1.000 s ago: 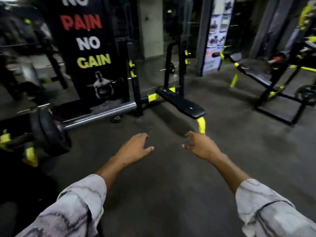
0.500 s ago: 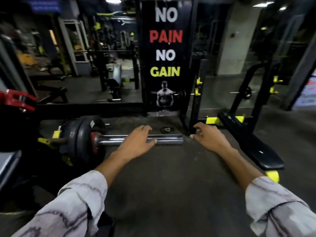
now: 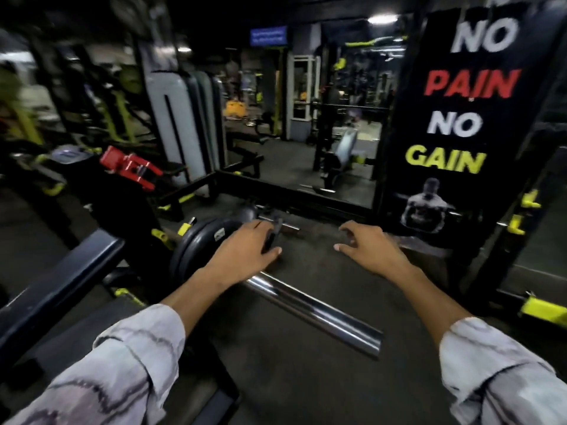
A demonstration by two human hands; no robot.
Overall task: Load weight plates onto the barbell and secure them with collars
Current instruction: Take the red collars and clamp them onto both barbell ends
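The barbell's chrome sleeve (image 3: 316, 311) runs from lower right up to two black weight plates (image 3: 196, 246) loaded on it at centre left. My left hand (image 3: 245, 253) hovers over the sleeve just right of the plates, fingers stretched out and holding nothing. My right hand (image 3: 368, 250) floats apart to the right above the floor, fingers loosely curled and empty. A red collar (image 3: 129, 167) lies on dark equipment at the left, out of both hands' reach. A small dark object (image 3: 276, 230) sits on the floor just beyond my left fingers, blurred.
A black padded bench (image 3: 58, 283) crosses the lower left. A "NO PAIN NO GAIN" banner (image 3: 454, 118) stands at the right beside a rack upright with yellow hooks (image 3: 527, 204). Mirrors and machines fill the background. Grey floor (image 3: 306, 378) lies below the sleeve.
The view has swung left and closer. The plates and sleeve now sit under my left hand, and the sleeve points toward me. Both hands stay empty.
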